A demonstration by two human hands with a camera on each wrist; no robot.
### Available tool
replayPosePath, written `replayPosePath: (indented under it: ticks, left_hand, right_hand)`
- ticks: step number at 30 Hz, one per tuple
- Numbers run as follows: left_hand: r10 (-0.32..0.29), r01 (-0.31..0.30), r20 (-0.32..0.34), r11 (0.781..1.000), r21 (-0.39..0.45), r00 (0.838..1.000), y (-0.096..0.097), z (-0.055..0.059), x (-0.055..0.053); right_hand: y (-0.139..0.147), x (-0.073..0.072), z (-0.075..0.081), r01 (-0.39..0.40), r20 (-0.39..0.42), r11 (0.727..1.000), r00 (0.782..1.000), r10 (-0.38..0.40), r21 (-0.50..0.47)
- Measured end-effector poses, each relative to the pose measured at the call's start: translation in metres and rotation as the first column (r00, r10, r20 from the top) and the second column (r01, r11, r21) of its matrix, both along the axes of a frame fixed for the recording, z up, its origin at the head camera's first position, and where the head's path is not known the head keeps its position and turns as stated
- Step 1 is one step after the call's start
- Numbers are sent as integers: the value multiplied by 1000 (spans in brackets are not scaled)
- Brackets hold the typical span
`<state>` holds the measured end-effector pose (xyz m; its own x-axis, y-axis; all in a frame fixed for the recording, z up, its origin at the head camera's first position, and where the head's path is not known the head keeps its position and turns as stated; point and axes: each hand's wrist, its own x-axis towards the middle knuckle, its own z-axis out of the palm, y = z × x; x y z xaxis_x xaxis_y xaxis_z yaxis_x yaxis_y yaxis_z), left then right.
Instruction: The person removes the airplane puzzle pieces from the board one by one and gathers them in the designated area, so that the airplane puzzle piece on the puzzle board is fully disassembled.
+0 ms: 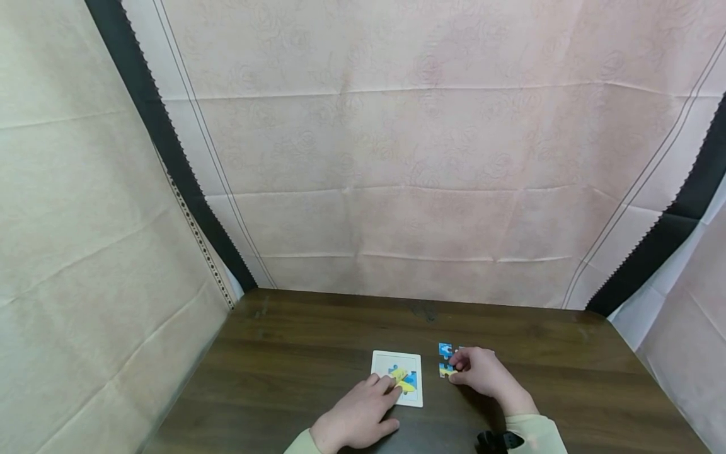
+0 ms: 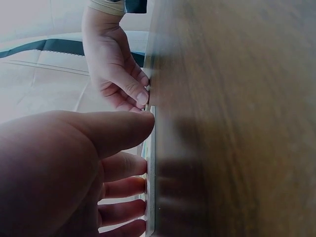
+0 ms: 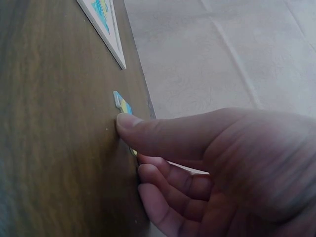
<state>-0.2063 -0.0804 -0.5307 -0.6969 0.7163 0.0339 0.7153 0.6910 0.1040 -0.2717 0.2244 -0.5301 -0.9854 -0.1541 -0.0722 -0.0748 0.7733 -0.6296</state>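
Note:
A white-framed jigsaw puzzle board (image 1: 417, 398) lies on the table, with blue and yellow pieces inside its frame. My left hand (image 1: 363, 413) rests on the board's lower left part, fingers extended over it; in the left wrist view the thumb touches the board's edge (image 2: 152, 173). To the right of the board, my right hand (image 1: 482, 375) pinches a blue and yellow puzzle piece (image 1: 445, 371) at the tabletop. The right wrist view shows the thumb on this piece, whose far side is hidden. A blue puzzle piece (image 1: 445, 350) lies just beyond it, and another is mostly covered by the right fingers.
The brown wooden table (image 1: 295, 353) ends at a pale cloth backdrop (image 1: 420, 221) behind. More cloth (image 1: 102, 265) hangs along the left side and the right side. A dark band (image 1: 170, 139) runs down the left corner of the cloth.

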Motion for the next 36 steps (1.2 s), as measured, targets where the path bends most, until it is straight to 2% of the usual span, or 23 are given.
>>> replayPosePath:
  ticks: [6,12,20,30,36]
  left_hand:
    - [6,-6,36,1000,-8,999,0,0,-1]
    - [14,-14,30,1000,-16,999,1,2,1]
    - [24,-23,67,1000,-17,997,2,3,0]
    - [1,0,42,1000,-7,999,0,2,0]
    - [1,0,39,1000,-5,999,0,2,0]
  right_hand:
    - [-1,2,1,3,2,1000,1000,-3,3]
    - [-2,4,2,-1,-1,1000,1000,1,0]
    - [-2,4,4,2,4,1000,1000,-2,-6]
    - [-2,3,3,-20,-5,1000,1000,20,-13]
    - [-1,3,4,-16,18,1000,1000,16,-20]
